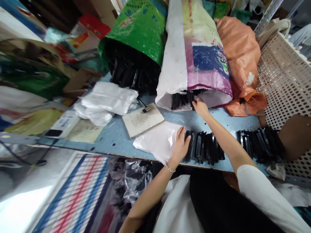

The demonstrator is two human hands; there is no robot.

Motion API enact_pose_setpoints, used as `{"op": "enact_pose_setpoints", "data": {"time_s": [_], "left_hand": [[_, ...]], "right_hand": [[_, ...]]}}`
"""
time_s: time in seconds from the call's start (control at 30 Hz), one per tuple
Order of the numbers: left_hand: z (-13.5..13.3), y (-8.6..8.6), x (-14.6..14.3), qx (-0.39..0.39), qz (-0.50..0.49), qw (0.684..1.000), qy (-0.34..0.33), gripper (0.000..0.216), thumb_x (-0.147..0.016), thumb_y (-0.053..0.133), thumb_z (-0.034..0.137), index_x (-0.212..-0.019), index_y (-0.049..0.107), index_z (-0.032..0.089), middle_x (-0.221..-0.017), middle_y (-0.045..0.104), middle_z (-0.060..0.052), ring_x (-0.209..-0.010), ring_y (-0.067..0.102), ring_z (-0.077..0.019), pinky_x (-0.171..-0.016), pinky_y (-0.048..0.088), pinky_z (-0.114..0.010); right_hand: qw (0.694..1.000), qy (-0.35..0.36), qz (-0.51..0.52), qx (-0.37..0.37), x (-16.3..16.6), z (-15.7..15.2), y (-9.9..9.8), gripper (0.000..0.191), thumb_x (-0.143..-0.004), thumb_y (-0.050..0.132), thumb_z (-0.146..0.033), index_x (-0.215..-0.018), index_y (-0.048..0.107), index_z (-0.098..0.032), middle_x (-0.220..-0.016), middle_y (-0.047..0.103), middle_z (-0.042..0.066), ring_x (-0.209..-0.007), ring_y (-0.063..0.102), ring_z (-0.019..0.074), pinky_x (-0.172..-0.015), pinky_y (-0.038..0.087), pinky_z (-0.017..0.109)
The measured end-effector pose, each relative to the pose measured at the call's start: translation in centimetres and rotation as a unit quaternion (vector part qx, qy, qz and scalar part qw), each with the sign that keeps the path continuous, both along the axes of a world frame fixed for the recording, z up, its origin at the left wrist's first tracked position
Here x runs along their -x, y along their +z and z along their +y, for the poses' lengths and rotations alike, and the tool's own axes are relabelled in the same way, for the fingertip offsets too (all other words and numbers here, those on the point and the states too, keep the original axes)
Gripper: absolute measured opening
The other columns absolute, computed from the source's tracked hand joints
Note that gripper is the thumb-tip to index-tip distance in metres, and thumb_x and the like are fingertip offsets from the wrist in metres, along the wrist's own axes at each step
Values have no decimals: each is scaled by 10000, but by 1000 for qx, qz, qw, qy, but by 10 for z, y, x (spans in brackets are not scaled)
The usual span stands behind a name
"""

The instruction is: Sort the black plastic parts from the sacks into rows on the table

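My right hand [201, 108] is at the mouth of a white and purple woven sack [206, 82], its fingers closed on one of the black plastic pieces [190, 96] there. My left hand [180, 146] rests on the right edge of a stack of clear plastic bags [156, 142], fingers stretched out and slightly apart. Beside its fingertips, a row of black plastic pieces [206, 147] stands packed along the table's front edge. The exact kind of these pieces is not clear.
A board [143, 121] with a small dark-headed tool [146, 109] lies left of centre. Behind it are more plastic bags [109, 98] and a green sack [138, 32] of black pieces. An orange sack [239, 58], a perforated basket [284, 77] and another black row [261, 144] are right.
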State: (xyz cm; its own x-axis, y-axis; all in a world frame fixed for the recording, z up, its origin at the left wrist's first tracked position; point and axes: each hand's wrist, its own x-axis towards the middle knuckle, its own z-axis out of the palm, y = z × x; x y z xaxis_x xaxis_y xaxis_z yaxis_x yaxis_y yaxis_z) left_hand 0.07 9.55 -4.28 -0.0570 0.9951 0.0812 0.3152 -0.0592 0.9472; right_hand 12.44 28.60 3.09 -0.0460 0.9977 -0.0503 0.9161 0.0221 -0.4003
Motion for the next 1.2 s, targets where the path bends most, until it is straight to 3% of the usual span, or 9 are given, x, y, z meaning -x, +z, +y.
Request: {"op": "enact_pose_setpoints", "data": {"time_s": [0.13, 0.27, 0.37, 0.47, 0.67, 0.83, 1.03, 1.13, 1.2], "left_hand": [[28, 23, 7, 42, -256, 965, 42, 635, -908, 578, 547, -1464, 418, 284, -1502, 483, -96, -1382, 486, -251, -1142, 415, -412], [34, 60, 2, 121, -434, 893, 3, 570, -816, 685, 548, -1285, 575, 243, -1129, 697, -56, -892, 702, -172, -756, 568, -281], [15, 82, -3, 202, -457, 865, -49, 497, -723, 772, 521, -1047, 655, 164, -823, 693, -16, -580, 617, -108, -528, 494, -223], [-5, 91, -8, 283, -471, 830, -98, 515, -682, 772, 588, -856, 643, 121, -737, 669, -33, -511, 582, -105, -454, 453, -221], [-8, 89, -3, 240, -447, 862, 11, 528, -677, 778, 573, -922, 638, 127, -686, 656, -6, -509, 588, -107, -462, 441, -214], [-6, 86, 5, 216, -461, 861, 5, 546, -772, 696, 564, -1088, 632, 123, -739, 665, -18, -574, 609, -112, -518, 462, -216], [-9, 68, 26, 143, -289, 946, 29, 630, -831, 689, 505, -1337, 437, 226, -782, 619, 26, -536, 608, -113, -494, 493, -228], [-7, 48, 35, 207, -209, 956, -3, 610, -833, 698, 491, -1316, 463, 202, -772, 618, 12, -541, 621, -134, -491, 515, -251], [-7, 33, 25, 246, -210, 946, -13, 539, -848, 670, 518, -1237, 516, 179, -739, 610, 9, -522, 598, -133, -482, 513, -261]], "right_hand": [[988, 89, 121, -17, -19, -85, 4, 231, -999, 446, -397, -1014, 556, -195, -910, 655, 51, -817, 618, 212, -732, 462, 318], [960, 224, 158, -62, -34, -155, 15, 268, -1024, 413, -434, -1001, 575, -222, -896, 642, 38, -807, 604, 193, -718, 450, 306], [946, 225, 104, -208, -45, -151, 23, 362, -1029, 370, -486, -1009, 589, -199, -917, 632, 89, -859, 576, 234, -765, 452, 356], [914, 282, 34, -288, -50, -124, 25, 432, -1013, 373, -541, -911, 613, -197, -860, 628, 104, -832, 546, 251, -755, 431, 376], [942, 261, 65, -199, -35, -132, 28, 521, -1065, 223, -489, -860, 605, -200, -778, 625, 52, -743, 541, 193, -678, 377, 309], [888, 396, 59, -228, -24, -194, 13, 477, -1025, 357, -545, -853, 623, -188, -850, 651, 84, -787, 538, 210, -707, 363, 334], [967, 232, 54, -87, -59, -240, 1, 415, -1051, 338, -435, -913, 646, -193, -844, 639, 86, -795, 569, 217, -751, 436, 352], [995, 65, -18, -79, -97, -247, -11, 528, -974, 438, -585, -1229, 613, -157, -1229, 587, 219, -1135, 554, 363, -916, 468, 518], [998, 25, -24, -52, -119, -243, -27, 751, -902, 502, -670, -1412, 484, -119, -1457, 412, 275, -1337, 426, 437, -1022, 426, 605]]}}
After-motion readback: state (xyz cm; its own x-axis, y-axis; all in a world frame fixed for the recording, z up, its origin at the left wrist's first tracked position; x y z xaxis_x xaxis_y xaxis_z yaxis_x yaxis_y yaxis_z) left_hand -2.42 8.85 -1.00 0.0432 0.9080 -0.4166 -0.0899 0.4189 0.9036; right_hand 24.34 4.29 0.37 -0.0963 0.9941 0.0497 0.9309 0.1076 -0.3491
